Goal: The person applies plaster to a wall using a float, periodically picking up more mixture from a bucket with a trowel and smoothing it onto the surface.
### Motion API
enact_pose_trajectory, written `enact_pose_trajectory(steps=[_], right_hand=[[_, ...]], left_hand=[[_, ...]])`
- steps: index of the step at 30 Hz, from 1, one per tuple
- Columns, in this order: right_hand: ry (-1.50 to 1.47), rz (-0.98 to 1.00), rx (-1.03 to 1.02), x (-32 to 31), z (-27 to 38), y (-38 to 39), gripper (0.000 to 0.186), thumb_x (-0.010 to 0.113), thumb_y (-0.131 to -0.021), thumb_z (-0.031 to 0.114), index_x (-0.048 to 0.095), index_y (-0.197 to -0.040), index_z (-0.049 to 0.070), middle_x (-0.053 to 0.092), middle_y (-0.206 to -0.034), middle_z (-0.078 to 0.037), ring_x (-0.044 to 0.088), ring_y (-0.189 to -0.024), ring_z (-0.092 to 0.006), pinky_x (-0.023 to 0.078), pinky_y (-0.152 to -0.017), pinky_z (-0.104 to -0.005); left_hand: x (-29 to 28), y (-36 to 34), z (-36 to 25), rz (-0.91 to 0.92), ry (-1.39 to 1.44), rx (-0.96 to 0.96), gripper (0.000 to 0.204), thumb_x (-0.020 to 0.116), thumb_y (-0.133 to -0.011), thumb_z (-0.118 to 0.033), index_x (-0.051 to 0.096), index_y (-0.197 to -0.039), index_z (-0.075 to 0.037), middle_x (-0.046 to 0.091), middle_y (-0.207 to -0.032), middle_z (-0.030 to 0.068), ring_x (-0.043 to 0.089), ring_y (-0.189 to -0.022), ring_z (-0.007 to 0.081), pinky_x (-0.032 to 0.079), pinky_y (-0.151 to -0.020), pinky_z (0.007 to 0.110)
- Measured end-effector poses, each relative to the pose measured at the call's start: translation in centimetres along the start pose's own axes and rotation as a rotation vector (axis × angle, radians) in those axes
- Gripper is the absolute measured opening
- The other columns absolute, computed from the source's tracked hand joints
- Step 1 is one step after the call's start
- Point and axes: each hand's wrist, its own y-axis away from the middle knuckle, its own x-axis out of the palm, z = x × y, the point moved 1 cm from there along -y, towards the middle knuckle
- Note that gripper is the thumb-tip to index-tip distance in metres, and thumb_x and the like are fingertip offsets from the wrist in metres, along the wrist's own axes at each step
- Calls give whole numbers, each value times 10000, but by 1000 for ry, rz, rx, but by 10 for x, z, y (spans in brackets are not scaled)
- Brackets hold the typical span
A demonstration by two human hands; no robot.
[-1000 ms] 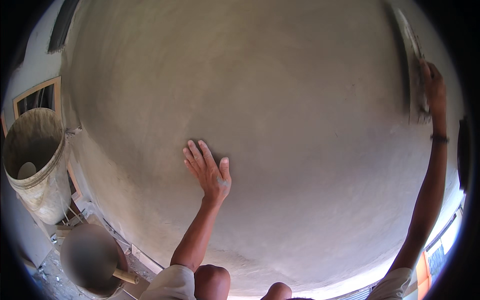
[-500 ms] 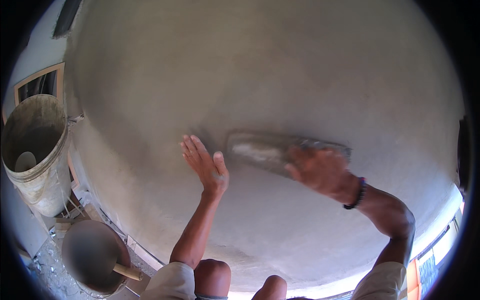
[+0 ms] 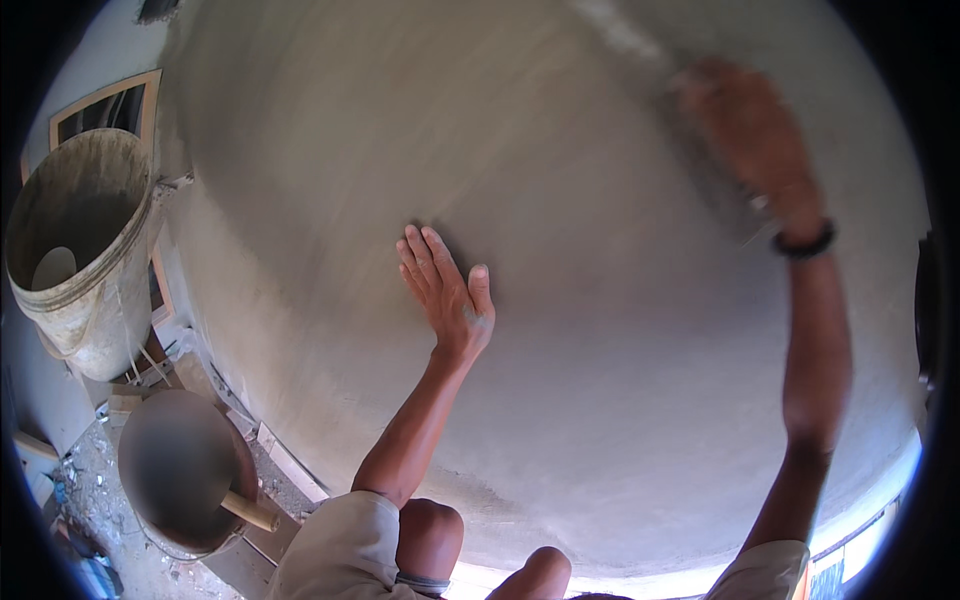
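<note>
"Right hand (image 3: 750, 135) first. What has it got?"

"It has hold of a trowel (image 3: 630, 40). The hand looks curled on it, but it's too blurry to see each finger."

"Where is the trowel?"

"Up at the gray wall (image 3: 560, 400), far to the right of the bucket (image 3: 100, 320). One end goes higher than the bucket's rim. I can't tell if the whole blade touches the wall."

"And the left hand (image 3: 447, 300)?"

"That one is stretched out flat. The fingers are straight, the thumb sticks out to the side, and I see nothing in it. Its palm faces the wall, right of the bucket, and nearer to it than the trowel is. It has a gray smear near the thumb."

"What's on the right wrist?"

"A dark bracelet (image 3: 805, 240)."

"And the bucket?"

"It's a dirty white one, with a pale round thing (image 3: 54, 268) down inside."

"What else is there?"

"Two knees (image 3: 430, 540) poke up, lower than the bucket and to its right. Just below the bucket is a round tub (image 3: 243, 460). Its inside is blurry, and a wooden stick (image 3: 250, 511) pokes out. A wooden frame (image 3: 152, 110) is just above the bucket, partly behind it. Below the bucket, the floor (image 3: 100, 480) has rubble on it."
</note>
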Motion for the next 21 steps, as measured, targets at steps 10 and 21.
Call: enact_pose_trajectory(steps=[10,21], right_hand=[[-220,309,-90,-41,149,28,348,536,-950,346,651,-1105,56,679,-788,-115,665,-676,-194,549,-541,-336],[198,-336,-165,22,33,-52,300,580,-949,239,596,-1186,57,628,-1130,-146,612,-1003,-296,520,-824,-392]], left_hand=[[-30,-5,85,-102,-16,-363,809,175,-1006,-588,65,-1523,24,40,-1579,270,33,-1457,455,58,-1164,568],[-16,-5,96,-95,-34,-400,785,184,-1010,-573,78,-1530,5,17,-1582,269,11,-1459,459,62,-1159,579]])
